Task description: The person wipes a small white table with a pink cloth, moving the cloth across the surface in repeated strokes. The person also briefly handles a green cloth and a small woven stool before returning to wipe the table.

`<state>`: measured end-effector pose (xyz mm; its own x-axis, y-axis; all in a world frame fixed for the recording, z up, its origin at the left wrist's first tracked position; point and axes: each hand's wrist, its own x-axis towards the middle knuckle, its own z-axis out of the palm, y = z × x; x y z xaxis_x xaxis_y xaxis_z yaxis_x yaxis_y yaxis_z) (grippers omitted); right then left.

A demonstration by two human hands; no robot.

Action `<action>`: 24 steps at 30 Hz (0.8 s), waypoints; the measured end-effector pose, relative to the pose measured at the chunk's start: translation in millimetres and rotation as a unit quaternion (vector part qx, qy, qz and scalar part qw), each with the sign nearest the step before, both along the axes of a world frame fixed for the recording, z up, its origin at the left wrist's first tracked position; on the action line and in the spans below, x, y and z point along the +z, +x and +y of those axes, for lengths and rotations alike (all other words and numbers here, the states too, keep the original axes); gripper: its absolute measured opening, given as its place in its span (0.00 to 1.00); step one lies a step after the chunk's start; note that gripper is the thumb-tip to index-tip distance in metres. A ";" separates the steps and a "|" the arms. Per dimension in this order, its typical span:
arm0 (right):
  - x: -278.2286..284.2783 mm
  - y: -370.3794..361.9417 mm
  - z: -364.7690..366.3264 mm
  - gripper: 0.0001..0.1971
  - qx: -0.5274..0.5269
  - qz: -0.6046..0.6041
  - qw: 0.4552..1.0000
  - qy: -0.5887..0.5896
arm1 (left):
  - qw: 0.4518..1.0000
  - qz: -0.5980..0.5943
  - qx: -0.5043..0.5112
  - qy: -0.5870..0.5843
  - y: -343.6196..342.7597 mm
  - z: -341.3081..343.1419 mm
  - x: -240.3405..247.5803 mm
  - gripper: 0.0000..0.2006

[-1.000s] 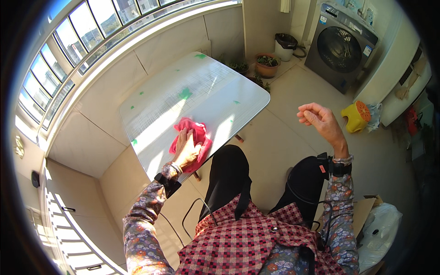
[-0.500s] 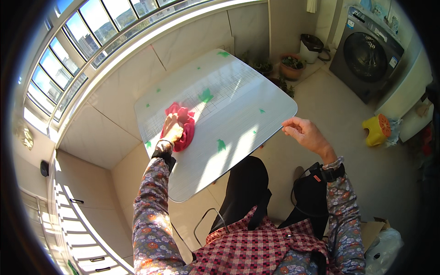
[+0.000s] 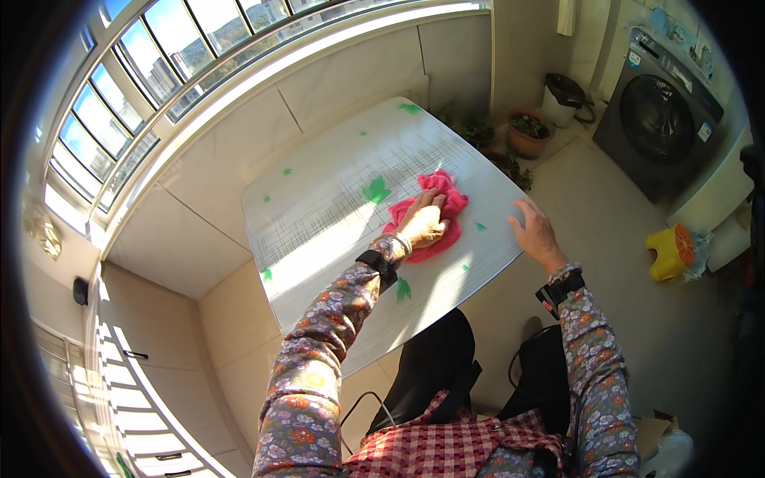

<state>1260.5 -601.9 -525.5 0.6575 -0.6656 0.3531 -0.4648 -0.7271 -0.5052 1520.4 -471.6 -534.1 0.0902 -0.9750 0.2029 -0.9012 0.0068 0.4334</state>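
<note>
A crumpled pinkish-red cloth (image 3: pixel 451 209) lies on the right half of a pale wood-grain table (image 3: pixel 319 279) with green leaf prints and a line pattern. My left hand (image 3: pixel 425 221) presses down on this cloth, its fingers bent over the fabric. At the table's right corner, my right hand (image 3: pixel 535 234) grips the rim with thumb and fingers; the undersides of those fingers are hidden. Both forearms wear flowered sleeves and dark wrist straps.
Potted plants (image 3: pixel 529 134) and a lidded bin (image 3: pixel 562 99) stand beyond the table's far right side. Farther right are a dark washing machine (image 3: pixel 657 115) and a yellow stool (image 3: pixel 669 253). A tiled wall (image 3: pixel 207 171) runs along the left beneath windows. My legs are below the near edge.
My left hand has swept the cloth from the table's left side across to the right. My right hand stays at the right corner, with its fingers shifted. The view has tilted slightly.
</note>
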 end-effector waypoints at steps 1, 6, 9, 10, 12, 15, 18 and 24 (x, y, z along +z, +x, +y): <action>-1.7 -1.9 1.5 0.21 -0.022 0.021 0.999 -0.024 | 0.998 0.026 -0.054 0.010 -27.9 -7.7 7.8 0.28; -18.6 9.1 -9.0 0.31 -0.102 0.098 0.989 -0.051 | 0.994 0.011 -0.108 0.003 -8.6 -24.7 10.7 0.26; -18.1 10.9 -11.6 0.34 -0.110 0.115 0.987 -0.009 | 0.996 0.006 0.084 -0.018 92.2 0.0 2.6 0.25; -16.5 10.3 -11.0 0.34 -0.114 0.123 0.986 0.010 | 0.983 -0.016 0.168 0.073 138.5 17.9 1.8 0.25; -14.2 9.6 -10.2 0.34 -0.109 0.118 0.987 0.018 | 0.956 0.004 0.292 0.033 218.5 78.4 -7.1 0.25; -12.7 9.8 -6.2 0.34 -0.112 0.120 0.986 0.017 | 0.874 -0.070 0.478 0.050 307.5 172.8 -11.2 0.27; -14.7 10.8 -4.1 0.34 -0.119 0.125 0.985 -0.004 | 0.807 -0.030 0.581 0.103 345.1 204.5 -9.9 0.25; -17.5 8.8 -4.5 0.33 -0.114 0.123 0.985 -0.041 | 0.914 -0.077 0.392 0.069 280.1 57.4 -12.1 0.21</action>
<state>1269.3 -606.4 -543.0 0.5671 -0.7811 0.2613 -0.7210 -0.6242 -0.3010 1800.5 -414.1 -546.1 0.7533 -0.6397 0.1527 -0.6557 -0.7126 0.2494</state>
